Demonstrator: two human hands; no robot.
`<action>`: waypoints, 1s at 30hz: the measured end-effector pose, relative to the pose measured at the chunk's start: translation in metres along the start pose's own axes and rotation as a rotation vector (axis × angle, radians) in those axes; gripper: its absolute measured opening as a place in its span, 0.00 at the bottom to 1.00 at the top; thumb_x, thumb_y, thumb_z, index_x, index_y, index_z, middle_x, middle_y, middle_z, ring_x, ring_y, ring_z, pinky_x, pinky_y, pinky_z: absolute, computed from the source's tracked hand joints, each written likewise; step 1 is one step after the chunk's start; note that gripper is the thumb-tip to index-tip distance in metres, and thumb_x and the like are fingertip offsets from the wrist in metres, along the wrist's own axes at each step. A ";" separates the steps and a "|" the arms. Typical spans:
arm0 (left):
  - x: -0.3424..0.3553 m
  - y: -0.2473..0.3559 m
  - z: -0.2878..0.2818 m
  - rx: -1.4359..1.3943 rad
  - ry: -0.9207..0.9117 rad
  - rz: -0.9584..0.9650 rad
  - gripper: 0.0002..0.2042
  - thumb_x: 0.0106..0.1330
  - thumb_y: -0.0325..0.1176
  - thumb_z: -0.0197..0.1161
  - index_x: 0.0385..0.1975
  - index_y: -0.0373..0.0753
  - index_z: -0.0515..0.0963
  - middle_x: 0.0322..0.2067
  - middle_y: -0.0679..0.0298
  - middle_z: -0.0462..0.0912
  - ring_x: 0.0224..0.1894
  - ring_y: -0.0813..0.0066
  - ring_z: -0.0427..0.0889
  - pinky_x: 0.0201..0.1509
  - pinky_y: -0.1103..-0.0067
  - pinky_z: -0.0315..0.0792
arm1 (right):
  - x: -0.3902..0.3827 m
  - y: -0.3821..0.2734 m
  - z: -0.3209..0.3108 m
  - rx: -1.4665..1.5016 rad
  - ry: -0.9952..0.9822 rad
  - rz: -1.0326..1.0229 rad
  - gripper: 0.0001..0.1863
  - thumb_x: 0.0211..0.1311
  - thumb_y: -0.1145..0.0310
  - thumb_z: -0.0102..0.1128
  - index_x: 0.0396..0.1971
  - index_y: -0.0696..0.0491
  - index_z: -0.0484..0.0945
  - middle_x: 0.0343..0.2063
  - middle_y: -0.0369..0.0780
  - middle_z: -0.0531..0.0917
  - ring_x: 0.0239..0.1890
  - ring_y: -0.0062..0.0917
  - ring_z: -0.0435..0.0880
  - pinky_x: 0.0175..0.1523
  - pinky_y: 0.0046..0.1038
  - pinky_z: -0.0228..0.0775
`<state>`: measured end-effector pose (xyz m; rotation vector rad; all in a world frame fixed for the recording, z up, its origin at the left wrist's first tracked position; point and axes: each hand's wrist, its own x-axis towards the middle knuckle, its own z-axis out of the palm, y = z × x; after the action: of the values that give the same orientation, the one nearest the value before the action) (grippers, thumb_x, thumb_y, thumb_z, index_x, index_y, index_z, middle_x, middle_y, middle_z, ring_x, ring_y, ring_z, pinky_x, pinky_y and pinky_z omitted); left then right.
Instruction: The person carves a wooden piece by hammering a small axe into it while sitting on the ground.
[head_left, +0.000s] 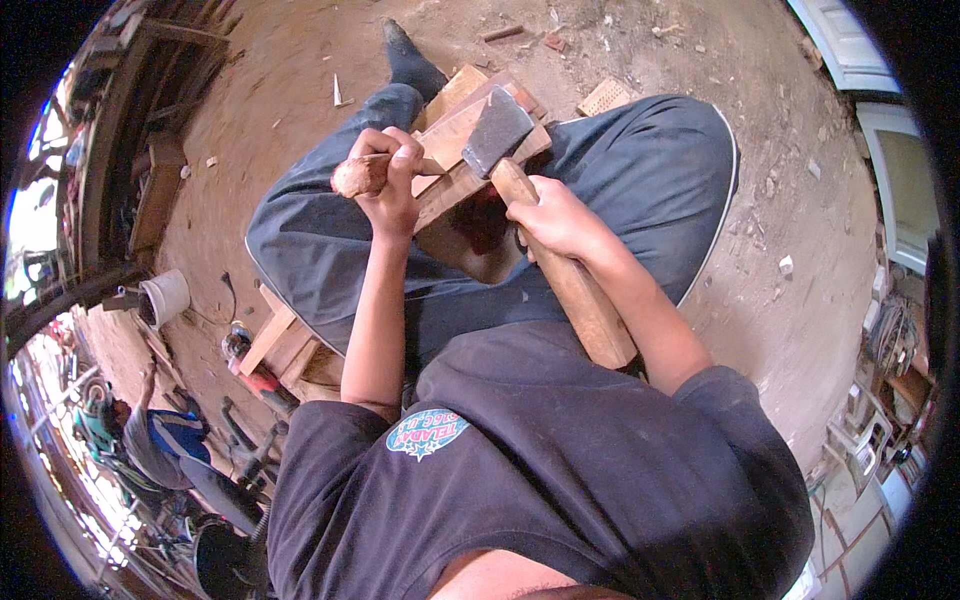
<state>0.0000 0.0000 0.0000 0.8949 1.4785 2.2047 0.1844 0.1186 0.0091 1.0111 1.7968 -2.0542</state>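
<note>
My left hand (392, 190) is closed round a wooden-handled tool (355, 177), apparently a chisel, whose narrow end points right over the stacked wooden boards (452, 192) between my crossed legs. My right hand (548, 215) grips the thick wooden handle (590, 305) of a hammer. The dark, blocky hammer head (500, 130) is over the boards, just right of the tool in my left hand. I cannot tell whether the head touches the wood or the chisel's end.
I sit on a dusty dirt floor. A white bucket (164, 298), loose planks (262, 340) and a red tool (262, 380) lie left. A co-worker (165, 440) is lower left. Pale panels (890, 180) and stacked clutter (890, 335) line the right; a perforated brick (603, 98) lies ahead.
</note>
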 end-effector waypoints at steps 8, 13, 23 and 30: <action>-0.004 -0.003 -0.007 0.122 0.009 -0.011 0.10 0.61 0.19 0.57 0.19 0.34 0.67 0.22 0.65 0.72 0.23 0.80 0.70 0.23 0.83 0.65 | -0.041 -0.047 0.011 0.041 0.131 -0.093 0.10 0.62 0.70 0.57 0.39 0.58 0.71 0.19 0.37 0.76 0.15 0.22 0.76 0.20 0.26 0.71; 0.006 0.012 0.010 0.346 -0.021 0.117 0.10 0.59 0.20 0.60 0.18 0.35 0.68 0.21 0.67 0.72 0.24 0.81 0.69 0.30 0.80 0.66 | -0.097 -0.116 0.020 -0.076 0.281 -0.232 0.10 0.67 0.67 0.56 0.41 0.58 0.72 0.20 0.36 0.77 0.18 0.19 0.76 0.23 0.23 0.71; 0.011 0.004 0.017 0.174 -0.017 0.150 0.11 0.54 0.30 0.68 0.37 0.37 0.79 0.27 0.58 0.82 0.29 0.73 0.80 0.35 0.75 0.72 | -0.109 -0.138 0.052 -0.513 0.288 -0.258 0.15 0.69 0.62 0.56 0.47 0.57 0.74 0.17 0.34 0.76 0.19 0.16 0.75 0.26 0.24 0.69; 0.007 0.012 0.002 0.270 -0.083 0.013 0.13 0.51 0.30 0.68 0.38 0.37 0.80 0.30 0.53 0.82 0.34 0.60 0.84 0.38 0.72 0.74 | -0.155 -0.204 0.048 -0.215 0.554 -0.712 0.20 0.72 0.59 0.51 0.52 0.60 0.70 0.20 0.39 0.76 0.18 0.25 0.76 0.22 0.29 0.74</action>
<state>-0.0031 0.0009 0.0138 1.0675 1.7620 1.9802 0.1625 0.0782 0.2658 1.0437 2.9404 -1.9505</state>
